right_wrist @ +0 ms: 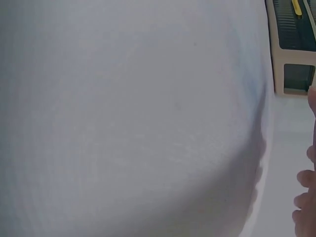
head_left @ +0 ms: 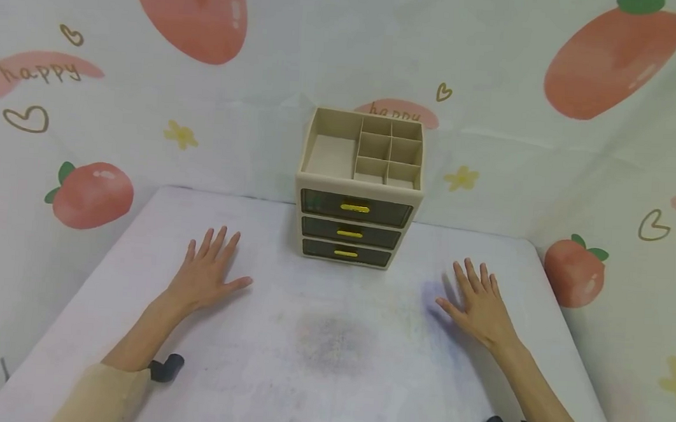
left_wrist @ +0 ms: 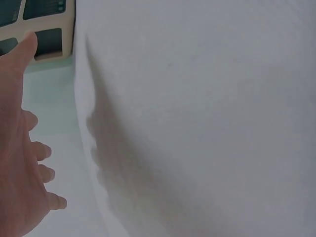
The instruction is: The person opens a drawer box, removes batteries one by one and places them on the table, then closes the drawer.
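The drawer box (head_left: 359, 186) stands on the counter (head_left: 333, 405). My left hand (head_left: 204, 276) is spread wide to the box's left — my right hand (head_left: 482, 309), equally wide, to its right. The cloth (head_left: 261, 137) says "happy" left of the box and — partly hidden — behind its top.

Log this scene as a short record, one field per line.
Object: beige drawer organizer
Position: toward the far edge of the white table, beyond and between the hands
Drawers: three dark-fronted drawers, stacked, all closed, with yellow handles
Top: one large compartment at left, six small compartments at right
Left hand: spread open, holding nothing
Right hand: spread open, holding nothing
Backdrop: white printed sheet
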The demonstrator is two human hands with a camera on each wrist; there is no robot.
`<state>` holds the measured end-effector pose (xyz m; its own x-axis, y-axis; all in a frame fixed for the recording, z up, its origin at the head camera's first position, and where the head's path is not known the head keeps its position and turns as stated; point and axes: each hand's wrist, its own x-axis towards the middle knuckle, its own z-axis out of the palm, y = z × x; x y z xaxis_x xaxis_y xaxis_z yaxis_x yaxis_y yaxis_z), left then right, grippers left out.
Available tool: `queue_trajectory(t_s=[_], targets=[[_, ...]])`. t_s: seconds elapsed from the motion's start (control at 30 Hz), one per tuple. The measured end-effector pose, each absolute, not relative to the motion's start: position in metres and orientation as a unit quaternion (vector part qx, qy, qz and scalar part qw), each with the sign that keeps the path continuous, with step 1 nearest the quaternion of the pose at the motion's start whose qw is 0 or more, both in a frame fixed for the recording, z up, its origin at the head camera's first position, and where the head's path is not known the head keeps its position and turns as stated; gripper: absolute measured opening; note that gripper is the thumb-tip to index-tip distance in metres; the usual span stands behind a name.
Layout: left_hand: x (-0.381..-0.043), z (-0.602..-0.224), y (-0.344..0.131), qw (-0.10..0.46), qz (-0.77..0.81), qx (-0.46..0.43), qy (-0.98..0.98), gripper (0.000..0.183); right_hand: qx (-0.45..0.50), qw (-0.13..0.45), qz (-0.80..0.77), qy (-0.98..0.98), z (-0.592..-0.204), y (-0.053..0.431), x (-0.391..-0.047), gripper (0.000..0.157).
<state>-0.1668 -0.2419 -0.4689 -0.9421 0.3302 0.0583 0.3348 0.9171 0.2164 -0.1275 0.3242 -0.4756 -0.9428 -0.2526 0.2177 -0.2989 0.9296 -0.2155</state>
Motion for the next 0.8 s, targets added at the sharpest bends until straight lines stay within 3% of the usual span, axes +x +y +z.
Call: queue_trajectory(t_s=[0.3,0.6,0.8], targets=[[-0.178,-0.451,-0.241,0.026,-0.125,-0.185,-0.974,0.097,0.141,0.135,0.149,-0.969,-0.464,0.321,-0.131,0.078],[-0.191,-0.422,-0.235,0.119,-0.181,-0.256,-0.942,0.085,0.14,0.147,0.208,-0.957,-0.442,0.3,-0.13,0.056],[-0.201,-0.405,-0.225,0.145,-0.22,-0.27,-0.926,0.078,0.154,0.139,0.232,-0.95,-0.429,0.287,-0.13,0.051]])
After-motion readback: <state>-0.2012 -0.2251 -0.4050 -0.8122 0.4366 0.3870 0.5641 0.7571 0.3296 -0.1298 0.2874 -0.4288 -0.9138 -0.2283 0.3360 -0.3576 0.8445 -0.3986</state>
